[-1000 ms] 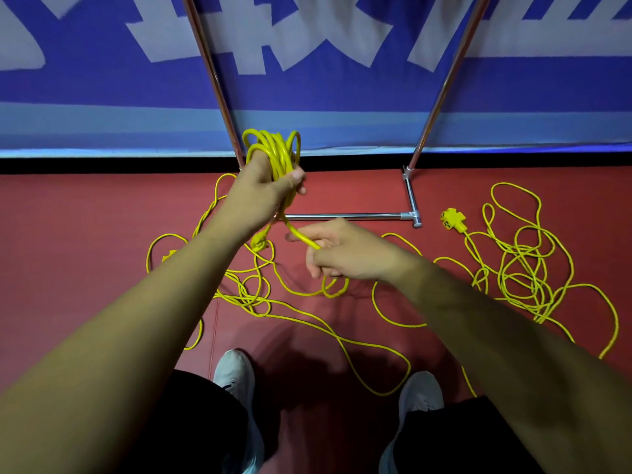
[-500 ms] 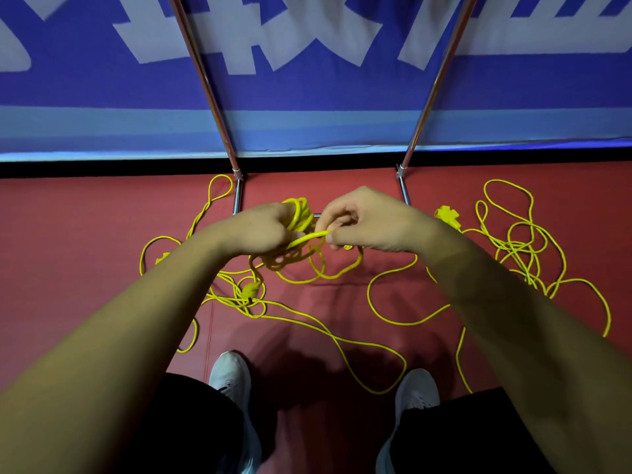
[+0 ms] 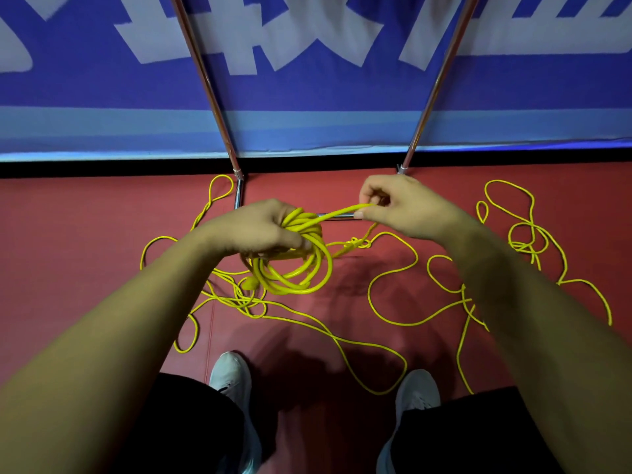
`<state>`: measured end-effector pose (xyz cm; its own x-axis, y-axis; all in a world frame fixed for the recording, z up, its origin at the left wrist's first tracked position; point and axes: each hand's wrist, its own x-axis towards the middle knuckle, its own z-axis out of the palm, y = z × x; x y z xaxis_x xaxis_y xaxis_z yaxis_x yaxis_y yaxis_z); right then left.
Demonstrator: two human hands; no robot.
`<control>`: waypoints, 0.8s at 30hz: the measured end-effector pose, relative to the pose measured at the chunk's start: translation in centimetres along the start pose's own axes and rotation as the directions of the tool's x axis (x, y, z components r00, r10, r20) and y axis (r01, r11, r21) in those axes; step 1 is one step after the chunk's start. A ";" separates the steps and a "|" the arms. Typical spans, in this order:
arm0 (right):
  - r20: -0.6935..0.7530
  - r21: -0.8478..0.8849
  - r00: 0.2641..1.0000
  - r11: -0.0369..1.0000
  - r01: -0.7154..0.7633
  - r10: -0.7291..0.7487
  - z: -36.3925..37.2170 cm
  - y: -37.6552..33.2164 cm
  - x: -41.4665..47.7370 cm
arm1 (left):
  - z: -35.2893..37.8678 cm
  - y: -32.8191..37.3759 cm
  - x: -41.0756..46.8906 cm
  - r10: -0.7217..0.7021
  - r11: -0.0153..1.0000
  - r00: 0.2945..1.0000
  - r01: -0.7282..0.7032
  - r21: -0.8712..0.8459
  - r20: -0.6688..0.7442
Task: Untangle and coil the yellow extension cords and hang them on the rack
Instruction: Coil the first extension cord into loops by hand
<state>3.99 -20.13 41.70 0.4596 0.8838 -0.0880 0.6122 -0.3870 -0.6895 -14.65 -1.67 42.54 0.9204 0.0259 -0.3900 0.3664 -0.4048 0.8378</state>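
My left hand grips a bundle of yellow cord loops that hangs below its fingers at centre. A strand runs from the bundle up and right to my right hand, which pinches it between thumb and fingers. Loose yellow cord trails over the red floor under both arms, with a small knot just below the right hand. A second tangled heap of cord lies at the right. The metal rack rises behind, its base bar partly hidden by my hands.
The rack's right pole slants up against a blue and white banner. My two white shoes stand on the red floor near the bottom, with cord lying between and around them.
My left hand dropped from a raised position with the coil and now holds it lower, loops hanging open. My right hand rose and moved right, drawing a strand out from the bundle.
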 end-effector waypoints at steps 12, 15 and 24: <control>0.072 0.384 0.997 0.921 -0.065 0.040 1.5 1.1 0.7 | -1.1 0.5 0.4 0.063 0.658 0.975 -0.201 -0.725 -0.214; 0.146 0.336 0.988 0.936 -0.105 0.058 2.0 1.5 0.7 | -1.3 0.6 0.4 0.110 0.554 0.961 -0.272 -0.787 -0.255; 0.233 0.506 0.951 0.810 -0.298 0.204 4.3 2.5 -0.4 | -3.4 0.2 0.8 0.015 0.243 0.858 -0.501 -0.830 -0.514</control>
<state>2.57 -20.37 36.97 0.4123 0.8225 -0.3918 0.0333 -0.4434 -0.8957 -13.36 1.37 43.70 0.8652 0.4855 -0.1256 -0.2592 0.6473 0.7168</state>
